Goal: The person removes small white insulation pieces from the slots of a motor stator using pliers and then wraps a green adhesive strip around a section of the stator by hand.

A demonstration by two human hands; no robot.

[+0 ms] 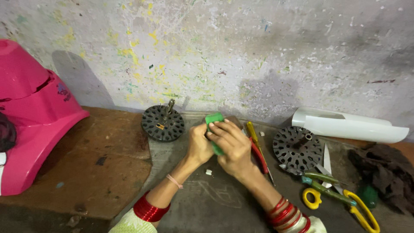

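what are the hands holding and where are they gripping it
Both hands, left hand and right hand, clasp a small green block around its lower part; its top end shows.

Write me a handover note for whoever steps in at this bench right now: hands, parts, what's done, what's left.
Left hand and right hand: both closed around the small green plastic block, held together above the grey metal work sheet.
Parts: one black perforated round metal disc with a shaft lies left of the hands, a second perforated disc to the right. Yellow-handled scissors and red-handled pliers lie on the right.
Done: cannot tell from this view.
Left: both discs lie untouched; the green block is in hand.
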